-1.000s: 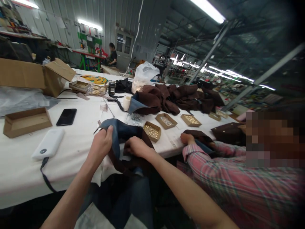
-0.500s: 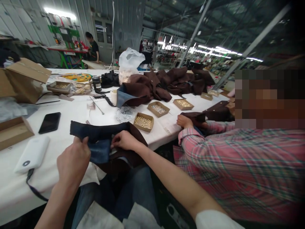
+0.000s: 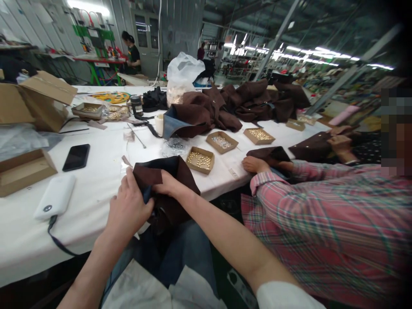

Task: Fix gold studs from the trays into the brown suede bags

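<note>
My left hand and my right hand both grip a dark brown fabric piece with blue lining at the near edge of the white table. The fabric is bunched between the two hands and hangs down over the table edge toward my lap. A small cardboard tray of gold studs lies just beyond the fabric, to the right of my right hand.
A person in a plaid shirt sits at my right, handling brown fabric. On the table lie two more stud trays, a brown fabric pile, a black phone, a white power bank and cardboard boxes.
The fabric was spread out wide between my hands, blue side showing. Now my left hand has come in toward my right and the piece is folded with the brown side up.
</note>
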Available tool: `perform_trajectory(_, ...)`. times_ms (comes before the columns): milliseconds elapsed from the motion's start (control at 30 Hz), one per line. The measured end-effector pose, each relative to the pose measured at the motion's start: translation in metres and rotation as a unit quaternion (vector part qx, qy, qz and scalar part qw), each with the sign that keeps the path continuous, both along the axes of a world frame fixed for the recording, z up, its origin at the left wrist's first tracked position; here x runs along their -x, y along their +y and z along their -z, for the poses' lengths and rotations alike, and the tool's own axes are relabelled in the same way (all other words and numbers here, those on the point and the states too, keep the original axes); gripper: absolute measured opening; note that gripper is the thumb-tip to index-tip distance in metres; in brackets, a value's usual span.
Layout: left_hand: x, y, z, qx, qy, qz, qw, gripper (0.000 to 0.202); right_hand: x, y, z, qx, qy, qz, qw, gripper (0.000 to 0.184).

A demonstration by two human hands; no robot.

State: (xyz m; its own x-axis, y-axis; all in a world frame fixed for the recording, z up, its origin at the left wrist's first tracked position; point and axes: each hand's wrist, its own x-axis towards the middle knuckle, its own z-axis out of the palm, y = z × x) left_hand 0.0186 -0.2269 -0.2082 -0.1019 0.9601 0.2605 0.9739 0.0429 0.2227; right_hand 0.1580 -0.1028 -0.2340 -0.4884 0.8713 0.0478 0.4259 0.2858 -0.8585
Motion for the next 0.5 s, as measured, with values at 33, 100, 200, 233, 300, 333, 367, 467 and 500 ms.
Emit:
perform_trajectory(33, -0.001, 0.004, 0.003, 0.018, 0.000, -0.005, 1.000, 0.114, -0.001, -0.002, -0.001, 0.015, -0.001, -0.004, 1.000, 0.015)
perform_trajectory(100, 0.001, 0.012, 0.007, 0.042, 0.001, -0.014, 0.999, 0.095, -0.004, -0.007, -0.002, 0.056, -0.017, -0.029, 0.998, 0.014)
perform_trajectory(200, 0.014, 0.023, 0.010, 0.051, -0.004, -0.009, 0.999, 0.063, -0.008, -0.013, -0.002, 0.071, -0.029, -0.060, 0.995, 0.017)
perform_trajectory(233, 0.020, 0.026, 0.011, 0.056, -0.011, -0.007, 0.998, 0.054, -0.009, -0.015, -0.002, 0.059, -0.029, -0.056, 0.996, 0.019)
perform_trajectory(300, 0.032, 0.032, 0.011, 0.063, -0.036, -0.005, 0.997, 0.038, -0.009, -0.017, -0.003, 0.026, -0.037, -0.038, 0.998, 0.022)
perform_trajectory(333, 0.037, 0.034, 0.012, 0.064, -0.052, -0.006, 0.997, 0.032, -0.009, -0.018, -0.003, 0.009, -0.048, -0.028, 0.998, 0.024)
perform_trajectory(367, 0.042, 0.036, 0.013, 0.063, -0.071, -0.004, 0.995, 0.028, -0.009, -0.019, -0.003, -0.008, -0.066, -0.019, 0.998, 0.026)
perform_trajectory(467, 0.052, 0.039, 0.020, 0.064, -0.128, 0.003, 0.990, 0.024, -0.008, -0.024, -0.005, -0.058, -0.139, 0.019, 0.988, 0.033)
perform_trajectory(500, 0.055, 0.039, 0.023, 0.067, -0.148, 0.006, 0.987, 0.023, -0.009, -0.026, -0.006, -0.069, -0.157, 0.023, 0.985, 0.033)
